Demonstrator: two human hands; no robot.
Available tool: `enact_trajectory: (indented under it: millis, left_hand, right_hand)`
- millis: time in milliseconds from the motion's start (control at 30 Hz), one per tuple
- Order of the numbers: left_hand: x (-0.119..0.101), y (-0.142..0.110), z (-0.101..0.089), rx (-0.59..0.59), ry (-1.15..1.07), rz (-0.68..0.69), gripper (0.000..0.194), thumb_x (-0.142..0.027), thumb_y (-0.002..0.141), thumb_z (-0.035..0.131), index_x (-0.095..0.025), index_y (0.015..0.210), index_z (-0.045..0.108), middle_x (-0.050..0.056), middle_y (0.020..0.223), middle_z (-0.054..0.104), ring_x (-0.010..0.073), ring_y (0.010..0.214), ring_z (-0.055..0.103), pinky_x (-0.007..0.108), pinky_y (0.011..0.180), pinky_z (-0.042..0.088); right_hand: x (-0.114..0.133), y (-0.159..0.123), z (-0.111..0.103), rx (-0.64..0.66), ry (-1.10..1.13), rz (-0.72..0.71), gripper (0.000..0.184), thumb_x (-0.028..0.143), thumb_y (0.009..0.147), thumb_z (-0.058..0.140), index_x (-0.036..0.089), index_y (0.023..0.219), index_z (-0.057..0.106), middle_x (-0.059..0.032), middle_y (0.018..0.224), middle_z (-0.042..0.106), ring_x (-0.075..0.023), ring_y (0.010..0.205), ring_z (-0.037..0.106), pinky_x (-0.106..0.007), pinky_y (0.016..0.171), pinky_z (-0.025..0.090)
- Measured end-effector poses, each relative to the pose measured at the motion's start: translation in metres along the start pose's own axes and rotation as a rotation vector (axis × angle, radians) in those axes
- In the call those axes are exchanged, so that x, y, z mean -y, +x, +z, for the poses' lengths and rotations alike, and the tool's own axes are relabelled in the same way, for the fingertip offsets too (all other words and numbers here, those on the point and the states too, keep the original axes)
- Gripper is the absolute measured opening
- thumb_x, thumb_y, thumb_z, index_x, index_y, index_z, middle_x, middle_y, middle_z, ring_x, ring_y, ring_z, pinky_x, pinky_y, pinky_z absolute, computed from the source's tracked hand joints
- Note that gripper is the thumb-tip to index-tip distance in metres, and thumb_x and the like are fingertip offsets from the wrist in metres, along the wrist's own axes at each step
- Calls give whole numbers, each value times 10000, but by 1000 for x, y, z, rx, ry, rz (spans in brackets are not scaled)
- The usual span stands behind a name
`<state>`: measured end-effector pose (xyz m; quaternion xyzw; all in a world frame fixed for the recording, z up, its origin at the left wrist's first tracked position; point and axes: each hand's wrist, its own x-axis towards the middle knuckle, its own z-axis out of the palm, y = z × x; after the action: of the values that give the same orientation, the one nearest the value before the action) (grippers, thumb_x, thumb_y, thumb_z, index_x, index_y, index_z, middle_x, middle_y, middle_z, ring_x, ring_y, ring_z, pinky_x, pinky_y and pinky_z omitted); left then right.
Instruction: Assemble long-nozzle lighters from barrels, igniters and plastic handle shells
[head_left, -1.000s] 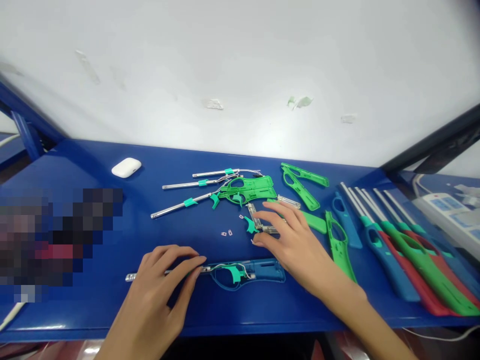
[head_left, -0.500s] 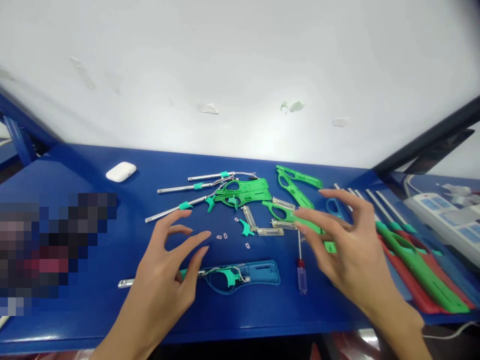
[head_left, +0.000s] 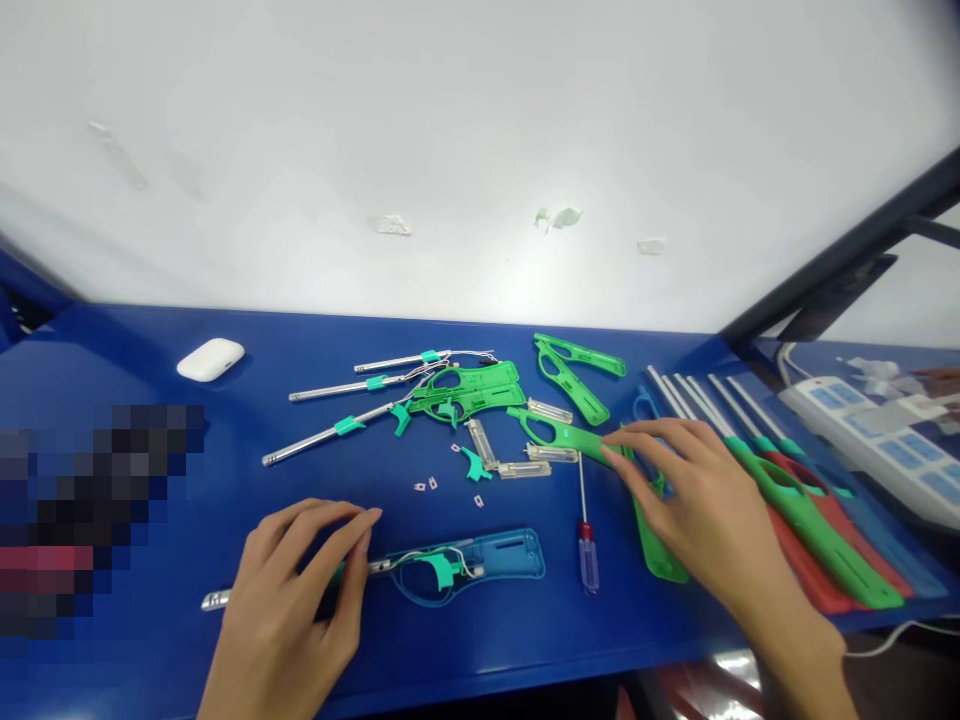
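My left hand [head_left: 296,590] rests fingers-down on the metal tube of an opened blue lighter half [head_left: 480,562] near the table's front edge, fingers slightly spread. My right hand [head_left: 694,495] lies flat with stretched fingers over green lighter shells [head_left: 660,540] and a blue shell [head_left: 643,405], holding nothing. A small screwdriver [head_left: 586,535] with a clear blue handle lies between the two hands. Clear fuel tanks [head_left: 525,467] and a teal trigger [head_left: 474,463] lie just left of my right fingertips.
The blue table [head_left: 150,480] also carries metal-tube assemblies [head_left: 330,432], an open green lighter half [head_left: 472,385], assembled lighters [head_left: 810,500] at right, a white earbud case [head_left: 210,358] at back left, and a power strip [head_left: 877,425] far right. A pixelated patch covers the left.
My right hand left the fuel tanks, lifted and moved right onto the green shells, uncovering the screwdriver. My left hand rose, then settled back on the blue lighter's tube.
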<state>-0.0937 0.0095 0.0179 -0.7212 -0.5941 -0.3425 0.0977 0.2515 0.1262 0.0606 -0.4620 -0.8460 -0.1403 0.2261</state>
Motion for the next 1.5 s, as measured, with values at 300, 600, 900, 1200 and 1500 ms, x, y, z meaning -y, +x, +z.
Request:
enact_trajectory:
  millis: [300,600,900,1200,1500]
  left_hand:
    - [1,-1,0,11,-1,32,209,-119,1005,587,-209,1174,669,69,1068,662,231,1043,580,406,933,461]
    - [3,-2,3,-23,28,29,192,-178,1013,584,-227,1182,659,59,1051,668,226,959,625,432,914,443]
    - [-2,-2,-3,9,39,-70,217,-244,998,574,-289,1197,649,66,1076,672,273,970,630,541,983,399]
    - [-6,-1,-6,0,41,-110,195,-222,991,586,-301,1147,670,62,1078,676,269,935,617,485,839,358]
    - [2,31,8,74,-62,-113,171,-275,1020,596,-306,1146,707,6,1056,702,205,978,628,350,836,505]
  right_hand:
    - [-16,-15,0,-15,-40,122,295,440,1068,510,249,1035,731,-57,942,792,-316,977,675,-530,939,481]
    - [-46,-38,-9,-74,-117,286,369,502,1037,489,253,940,743,-102,913,775,-352,924,677,-557,886,504]
    - [-53,-49,-13,-114,-100,400,349,552,1018,520,286,910,719,-98,816,737,-366,887,694,-513,766,501]
    - [-39,-39,-8,-158,-57,402,333,494,1025,555,235,925,739,-108,878,743,-350,929,704,-492,781,534]
    - [3,-8,9,-209,118,74,53,238,996,655,238,1000,707,-40,881,784,-302,1003,695,-584,1017,504]
